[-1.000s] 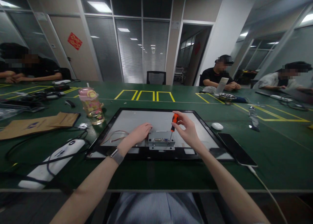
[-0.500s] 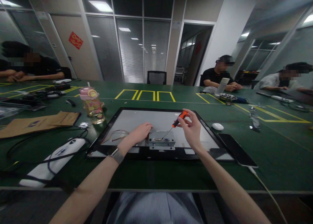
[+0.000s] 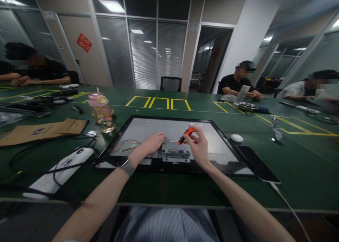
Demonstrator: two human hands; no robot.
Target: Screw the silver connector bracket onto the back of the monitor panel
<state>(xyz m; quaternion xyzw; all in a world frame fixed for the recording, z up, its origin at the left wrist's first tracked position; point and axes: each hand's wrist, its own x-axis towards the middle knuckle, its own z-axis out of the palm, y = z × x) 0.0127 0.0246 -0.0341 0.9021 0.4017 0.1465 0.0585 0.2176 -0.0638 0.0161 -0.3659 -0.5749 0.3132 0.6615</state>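
Note:
An orange-and-black screwdriver point(image 3: 186, 135) is gripped near its handle end by my right hand point(image 3: 198, 145), fingers closed. Its thin shaft slants down to the left, the tip at the metal bracket point(image 3: 176, 156), which has connector ports along its top. Under the bracket lies a flat display panel point(image 3: 132, 131) with a black frame and a pale grey back. My left hand point(image 3: 154, 142) rests over the panel, fingers together and closed at the bracket's far left corner; the thumb is hidden. A thin wire bundle point(image 3: 127, 145) lies left of that hand.
To the left stand a pink-topped bottle point(image 3: 102, 113), a paper bag point(image 3: 42, 131) and a white device point(image 3: 59, 171) with black cables. On the right are a white earbud case point(image 3: 236, 138) and a plugged-in phone point(image 3: 258, 163). People sit at the far sides.
My right hand has moved left and slightly down with the screwdriver. The screwdriver tip has shifted a little left along the bracket. My left hand stays in place.

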